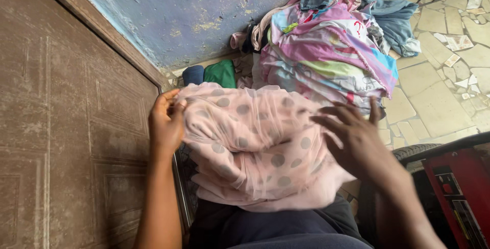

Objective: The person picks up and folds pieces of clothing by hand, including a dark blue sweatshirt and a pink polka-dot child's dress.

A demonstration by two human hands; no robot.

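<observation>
On the person's lap, the left hand [166, 121] pinches the pink dotted cloth [255, 147]; the right hand [357, 139], fingers spread, only rests there, so the cloth may slide off.

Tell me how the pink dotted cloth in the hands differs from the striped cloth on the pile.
The pink dotted cloth is pale with grey spots; the striped cloth has bright mixed colours. The left hand grips the dotted one and the right hand touches it; the striped one lies untouched. Both are crumpled.

The right hand [354, 139] is motion-blurred at four o'clock, the pink spotted cloth [255, 147] hides its palm, and the red machine [459, 187] is cut off at the frame's edge.
</observation>
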